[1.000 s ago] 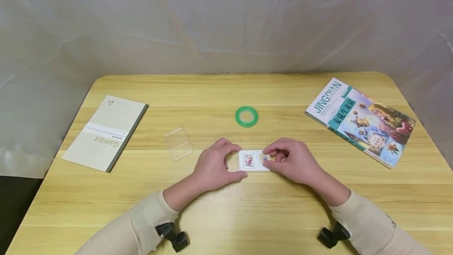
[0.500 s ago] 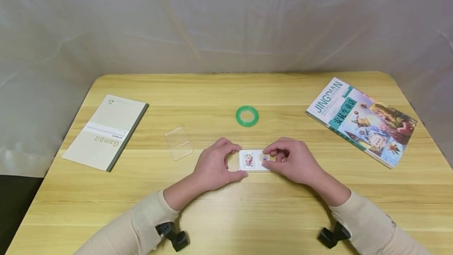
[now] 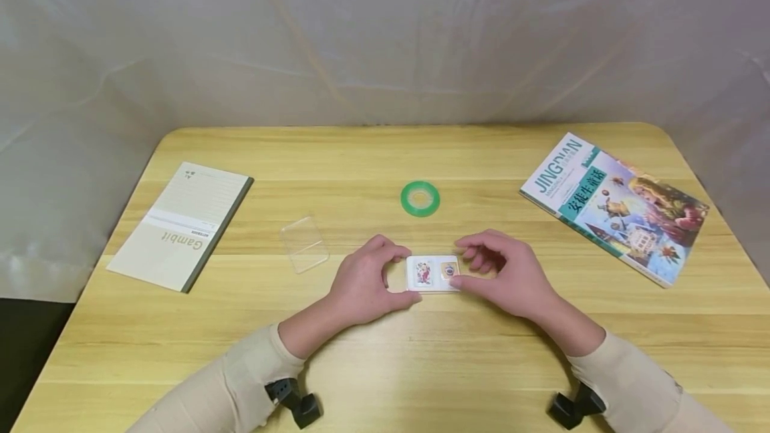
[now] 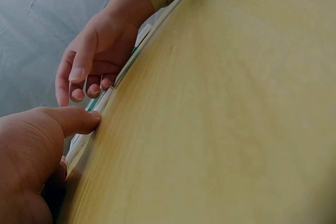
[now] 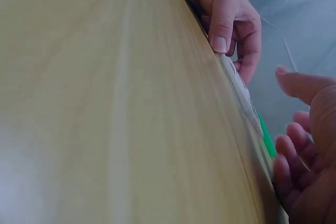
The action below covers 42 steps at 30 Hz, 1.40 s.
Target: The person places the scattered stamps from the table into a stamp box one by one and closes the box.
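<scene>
A small flat white case (image 3: 436, 274) lies on the table in front of me. Two little picture pieces sit side by side on it: a red-and-white one (image 3: 424, 273) at left and an orange-yellow one (image 3: 448, 269) at right. My left hand (image 3: 363, 282) holds the case's left end, thumb on the near edge and fingers on the far edge. Beside the right end is my right hand (image 3: 514, 276), thumb and forefinger parted with nothing between them. Its thumb tip overlaps the case's right edge in the head view. In the right wrist view the case (image 5: 239, 87) shows edge-on.
A clear plastic cover (image 3: 308, 255) lies left of the left hand. Beyond the case is a green roll of tape (image 3: 420, 198). A notebook (image 3: 174, 232) lies at far left, a colourful storybook (image 3: 613, 209) at far right, all on the wooden table (image 3: 337, 166).
My right hand has let go of the orange-yellow picture piece and drawn slightly right, its thumb and forefinger spreading. The left hand and the case have stayed in place.
</scene>
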Available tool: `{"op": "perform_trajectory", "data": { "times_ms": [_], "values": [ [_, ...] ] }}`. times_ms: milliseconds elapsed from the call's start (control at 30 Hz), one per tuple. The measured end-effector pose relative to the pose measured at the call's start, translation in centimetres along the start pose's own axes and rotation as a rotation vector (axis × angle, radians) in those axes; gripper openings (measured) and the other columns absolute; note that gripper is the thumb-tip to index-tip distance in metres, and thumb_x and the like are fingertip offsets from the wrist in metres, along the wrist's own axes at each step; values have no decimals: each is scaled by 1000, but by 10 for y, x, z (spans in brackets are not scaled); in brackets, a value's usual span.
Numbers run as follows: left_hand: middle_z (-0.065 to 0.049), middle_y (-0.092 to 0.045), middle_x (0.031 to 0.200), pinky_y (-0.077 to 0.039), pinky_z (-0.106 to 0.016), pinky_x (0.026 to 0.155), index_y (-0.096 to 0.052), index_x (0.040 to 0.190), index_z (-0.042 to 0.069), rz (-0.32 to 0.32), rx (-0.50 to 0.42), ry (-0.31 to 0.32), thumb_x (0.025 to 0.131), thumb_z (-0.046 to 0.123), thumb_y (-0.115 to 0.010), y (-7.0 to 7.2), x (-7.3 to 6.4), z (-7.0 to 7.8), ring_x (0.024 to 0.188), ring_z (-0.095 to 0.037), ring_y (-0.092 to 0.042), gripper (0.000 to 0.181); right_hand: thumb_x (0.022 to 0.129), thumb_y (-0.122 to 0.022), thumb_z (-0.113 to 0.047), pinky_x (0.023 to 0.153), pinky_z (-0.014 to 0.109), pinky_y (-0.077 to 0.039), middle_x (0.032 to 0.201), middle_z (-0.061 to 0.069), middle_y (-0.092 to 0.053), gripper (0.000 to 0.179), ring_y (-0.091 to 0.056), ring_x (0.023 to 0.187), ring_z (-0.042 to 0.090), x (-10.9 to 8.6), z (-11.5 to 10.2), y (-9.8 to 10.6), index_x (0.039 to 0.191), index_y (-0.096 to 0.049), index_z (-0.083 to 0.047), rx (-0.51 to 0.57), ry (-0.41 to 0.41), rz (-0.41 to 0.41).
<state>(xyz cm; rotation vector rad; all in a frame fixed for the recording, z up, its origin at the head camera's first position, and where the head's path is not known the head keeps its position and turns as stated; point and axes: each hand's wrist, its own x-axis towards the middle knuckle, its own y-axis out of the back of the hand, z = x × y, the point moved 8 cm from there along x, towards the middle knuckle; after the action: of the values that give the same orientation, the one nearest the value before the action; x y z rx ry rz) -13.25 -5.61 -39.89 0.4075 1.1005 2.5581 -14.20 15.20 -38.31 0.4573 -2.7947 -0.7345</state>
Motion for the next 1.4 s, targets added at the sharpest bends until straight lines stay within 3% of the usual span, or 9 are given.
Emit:
{"op": "perform_trajectory", "data": {
  "times_ms": [133, 233, 533, 867, 1033, 1200, 1400],
  "values": [
    [9, -56, 102, -44, -24, 57, -71, 117, 14, 1, -4, 3, 68, 43, -90, 0, 0, 0, 61, 1, -49, 60, 69, -94, -23, 85, 24, -48, 101, -3, -64, 59, -58, 92, 18, -5, 1, 3, 122, -69, -12, -37, 60, -2],
    [9, -57, 102, -44, -24, 58, -71, 116, 14, 2, -6, 2, 68, 43, -90, 0, 0, 0, 61, 1, -49, 60, 69, -94, -30, 90, 24, -45, 105, -5, -62, 66, -57, 96, 15, -7, 3, 1, 126, -67, -14, -94, 87, -34],
    [9, -56, 101, -44, -24, 57, -71, 116, 14, 9, -7, -2, 67, 42, -91, 1, 0, 0, 61, 1, -49, 60, 71, -90, -44, 92, 46, -35, 111, -9, -60, 66, -52, 102, 15, -5, 5, -6, 128, -67, -19, -261, 129, -99],
    [5, -57, 103, -44, -24, 57, -70, 119, 11, -10, -22, -13, 68, 39, -92, 3, 0, 3, 61, -1, -50, 62, 71, -90, -46, 92, 46, -33, 113, -10, -59, 64, -50, 104, 16, -5, 6, -8, 125, -68, -20, -297, 108, -110],
    [2, -56, 104, -47, -25, 59, -69, 120, 6, -30, -141, -1, 69, 29, -94, 6, -2, 1, 61, -4, -52, 62, 71, -90, -44, 93, 46, -32, 112, -10, -59, 62, -50, 105, 17, -5, 6, -8, 124, -68, -21, -294, 100, -109],
    [-3, -57, 104, -50, -27, 61, -67, 122, 1, 6, -263, 3, 69, 20, -94, 20, -10, -3, 63, -11, -55, 63, 70, -91, -43, 93, 46, -32, 111, -9, -59, 62, -50, 105, 17, -5, 6, -8, 123, -68, -21, -299, 106, -104],
    [-7, -59, 103, -50, -27, 59, -67, 123, 1, 102, -276, 25, 68, 13, -94, 53, -22, -19, 67, -18, -55, 63, 69, -91, -44, 93, 46, -32, 111, -10, -59, 63, -50, 105, 16, -5, 7, -8, 123, -68, -22, -304, 110, -98]
  ]
}}
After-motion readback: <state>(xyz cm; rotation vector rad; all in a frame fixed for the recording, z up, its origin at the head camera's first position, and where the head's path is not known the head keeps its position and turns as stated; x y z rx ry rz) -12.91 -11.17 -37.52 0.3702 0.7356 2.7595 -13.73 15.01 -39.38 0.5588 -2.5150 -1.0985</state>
